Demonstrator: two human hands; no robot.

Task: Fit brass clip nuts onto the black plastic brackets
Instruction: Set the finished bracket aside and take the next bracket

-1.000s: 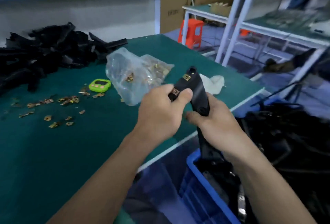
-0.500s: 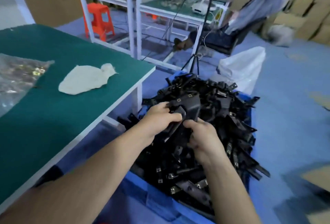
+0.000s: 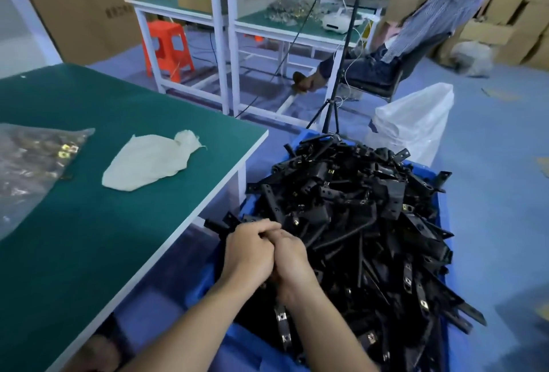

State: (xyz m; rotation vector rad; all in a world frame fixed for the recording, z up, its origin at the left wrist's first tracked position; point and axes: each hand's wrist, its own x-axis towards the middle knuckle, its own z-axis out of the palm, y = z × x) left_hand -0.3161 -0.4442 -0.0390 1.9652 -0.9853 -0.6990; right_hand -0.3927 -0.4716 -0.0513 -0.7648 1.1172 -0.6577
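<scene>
Both bare forearms reach forward from the lower edge, and the left hand (image 3: 248,253) and right hand (image 3: 294,261) meet knuckle to knuckle, backs up, fingers curled down and inward. The palms face away and the fingertips are tucked under, so I cannot tell whether either hand grips anything. A black strip end pokes out just left of the left hand's knuckles.

Under the hands sits a blue crate (image 3: 246,351), smooth plastic, heaped with black plastic brackets (image 3: 356,223): long, flat, matte strips, tangled and spilling over the right rim. Small brass clip nuts (image 3: 423,305) glint on several ends.

Left of the crate is the table (image 3: 89,238), a green mat with a white edge. On it lie a crumpled pale cloth (image 3: 148,161) and a wrinkled clear bag (image 3: 29,164), cut off at the left, its contents blurred.

Beyond the crate stand a translucent white sack (image 3: 416,125), a tripod (image 3: 331,110) and an orange stool (image 3: 166,48).
</scene>
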